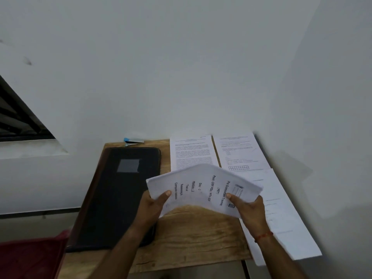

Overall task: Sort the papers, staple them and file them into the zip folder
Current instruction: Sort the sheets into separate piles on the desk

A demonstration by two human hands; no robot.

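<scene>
- Left hand (pixel 154 206) and right hand (pixel 248 208) pinch a bowed paper stack (pixel 201 188) by its near edges, above the table (pixel 191 238).
- Black zip folder (pixel 120 194) lies left; loose sheets (pixel 281 208) overhang the right edge.
- Stapler (pixel 132 140) at far edge.

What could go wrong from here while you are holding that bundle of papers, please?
The bundle bows upward between the left hand and right hand, so sheets may crease or slip apart. The loose sheets on the right overhang the table edge; the right hand could brush them off.
</scene>
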